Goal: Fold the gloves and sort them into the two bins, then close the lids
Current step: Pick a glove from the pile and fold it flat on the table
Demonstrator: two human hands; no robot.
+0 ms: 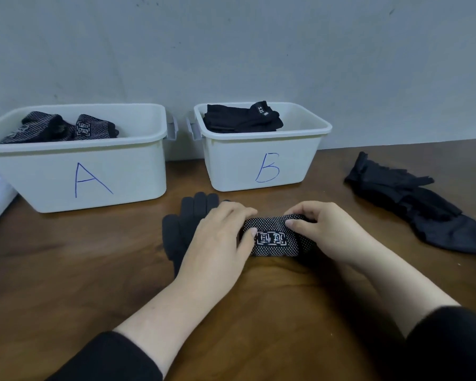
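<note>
Fold in progress: the left hand [220, 237] and right hand [322, 232] pinch opposite ends of a dotted glove [275, 237] on the brown surface [66, 270], fingers [294, 223] curled over its far edge, apparently to keep the doubled fabric from springing open; a plain dark glove [182, 224] lies flat just beside it, partly beneath the left hand; bin A [94, 171] already holds dotted gloves, bin B [261, 163] plain black ones, so the held piece likely belongs in A; an unsorted dark pile [412, 204] waits at the right, well apart; no lids are clearly visible, and both bins stand open against the wall for easy reach.
</note>
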